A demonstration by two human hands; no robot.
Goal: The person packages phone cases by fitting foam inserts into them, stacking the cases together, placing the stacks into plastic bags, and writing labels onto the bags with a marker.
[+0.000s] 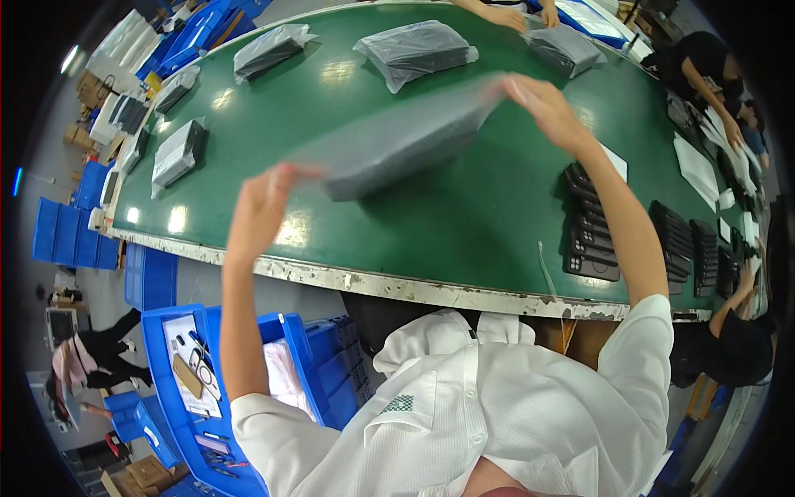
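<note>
A clear plastic bag with a dark block-like stack inside point(402, 157) hangs tilted just above the green table, blurred by motion. My left hand point(267, 199) is closed on its near-left corner. At the far-right corner, my right hand point(542, 108) pinches the bag's edge, higher than the left. What exactly the bag contains is hard to make out through the film. To the right, close to my right forearm, lie stacked black phone cases point(592, 236) with camera cutouts.
Several similar bagged packs, such as one point(416, 51) at the back and one point(178, 157) at the left, rest on the green table point(489, 248). Another person's hands point(505, 16) touch a pack at the far side. Blue bins point(319, 364) stand below the near edge.
</note>
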